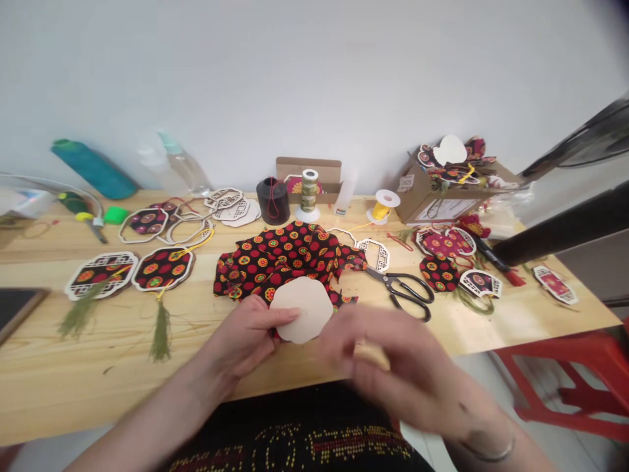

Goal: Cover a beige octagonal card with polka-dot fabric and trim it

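My left hand (255,328) pinches a pale flat board piece with a scalloped outline (305,305), thumb on top and fingers beneath. Under and behind that piece lies crumpled black cloth (289,252) printed with red dots and orange flowers. Just right of the board is my right hand (383,360), curled and smeared by motion, so whether it holds anything does not show. Black-handled scissors (405,288) rest on the table beyond my right hand, blades towards the cloth.
Tasselled ornaments (164,269) lie on the wooden table (63,387) at left. Spools, including black thread (273,202) and yellow cord (383,206), stand along the wall. At right are a cardboard box (442,196), cloth-covered pieces (439,273), a dark bar (565,226) and a red stool (574,373).
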